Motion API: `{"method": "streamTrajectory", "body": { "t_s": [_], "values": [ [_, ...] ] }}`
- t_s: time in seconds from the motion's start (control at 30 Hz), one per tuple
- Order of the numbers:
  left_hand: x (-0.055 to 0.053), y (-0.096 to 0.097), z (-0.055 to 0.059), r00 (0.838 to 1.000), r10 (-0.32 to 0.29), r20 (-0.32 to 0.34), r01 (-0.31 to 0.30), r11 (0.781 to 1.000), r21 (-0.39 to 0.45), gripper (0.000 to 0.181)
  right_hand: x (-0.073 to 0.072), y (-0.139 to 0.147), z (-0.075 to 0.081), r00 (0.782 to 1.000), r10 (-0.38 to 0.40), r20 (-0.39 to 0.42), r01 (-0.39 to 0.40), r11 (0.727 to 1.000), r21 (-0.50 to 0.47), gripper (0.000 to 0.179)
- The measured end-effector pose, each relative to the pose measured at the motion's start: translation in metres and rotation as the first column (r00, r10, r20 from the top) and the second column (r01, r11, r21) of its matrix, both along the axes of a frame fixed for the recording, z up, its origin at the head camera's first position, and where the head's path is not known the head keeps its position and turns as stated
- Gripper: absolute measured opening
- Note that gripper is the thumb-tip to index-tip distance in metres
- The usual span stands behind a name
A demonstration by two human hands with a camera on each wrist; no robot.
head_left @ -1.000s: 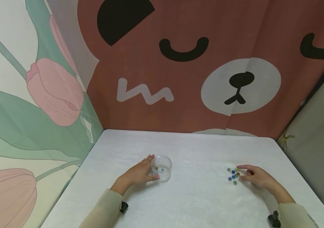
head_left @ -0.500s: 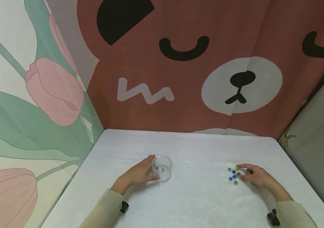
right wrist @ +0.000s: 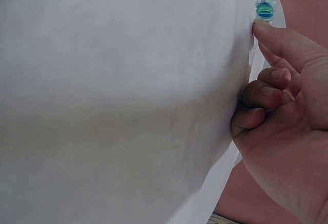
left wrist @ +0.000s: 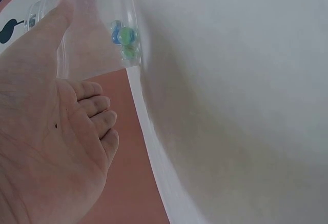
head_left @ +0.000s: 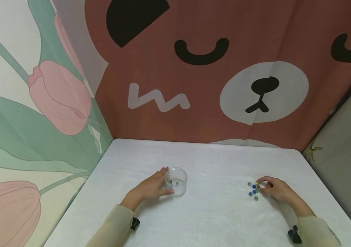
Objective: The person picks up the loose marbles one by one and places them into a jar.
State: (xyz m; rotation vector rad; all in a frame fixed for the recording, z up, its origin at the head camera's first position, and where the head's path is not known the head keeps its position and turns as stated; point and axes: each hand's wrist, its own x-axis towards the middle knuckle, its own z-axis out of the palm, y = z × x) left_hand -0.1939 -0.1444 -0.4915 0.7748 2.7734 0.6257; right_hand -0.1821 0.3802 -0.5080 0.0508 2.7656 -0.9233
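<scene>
A clear plastic cup [head_left: 180,192] stands on the white table with several glass marbles [left wrist: 126,36] at its bottom. My left hand [head_left: 150,185] holds it from the left, thumb at the near side and fingertips at the far side. To the right lies a small cluster of blue and green marbles [head_left: 254,192]. My right hand [head_left: 279,190] reaches into its right side. The index fingertip is over a yellow marble [head_left: 257,183], the thumb tip just below it with a small gap between, and the other fingers are curled in.
The white table [head_left: 212,219] ends at a reddish-brown bear-print curtain [head_left: 163,127] behind. A tulip-print curtain [head_left: 61,99] hangs on the left. A black wrist strap piece [head_left: 294,235] shows below the right sleeve.
My right index finger has bent in and drawn the yellow marble slightly towards the thumb. The left hand and cup have stayed in place; the head view has shifted slightly.
</scene>
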Motion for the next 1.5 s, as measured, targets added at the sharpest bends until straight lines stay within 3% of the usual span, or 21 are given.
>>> {"method": "streamTrajectory", "body": {
  "t_s": [0.13, 0.37, 0.9, 1.2, 1.5],
  "values": [
    [0.001, 0.0, 0.001, 1.0, -0.006, 0.003, 0.006, 1.0, 0.005, 0.098, 0.0, -0.002, -0.001, 1.0, 0.017, -0.013, -0.017, 1.0, 0.001, 0.031],
    [0.001, 0.0, 0.002, 1.0, -0.014, -0.003, 0.014, 1.0, 0.006, 0.099, 0.0, -0.009, 0.003, 0.999, 0.044, 0.013, -0.044, 0.999, 0.012, 0.044],
    [-0.001, 0.001, 0.0, 1.0, -0.004, -0.003, 0.004, 1.0, -0.013, 0.1, -0.004, -0.01, 0.0, 0.998, 0.063, 0.002, -0.063, 0.998, 0.018, 0.041],
    [-0.001, 0.003, 0.0, 0.999, 0.011, 0.03, -0.01, 1.0, -0.01, 0.102, -0.006, -0.013, 0.003, 0.993, 0.119, -0.02, -0.119, 0.993, 0.016, 0.039],
    [-0.002, 0.003, -0.001, 1.0, 0.002, 0.024, -0.001, 1.0, -0.011, 0.099, -0.008, -0.016, 0.002, 0.997, 0.074, -0.015, -0.074, 0.997, 0.017, 0.029]
  ]
}}
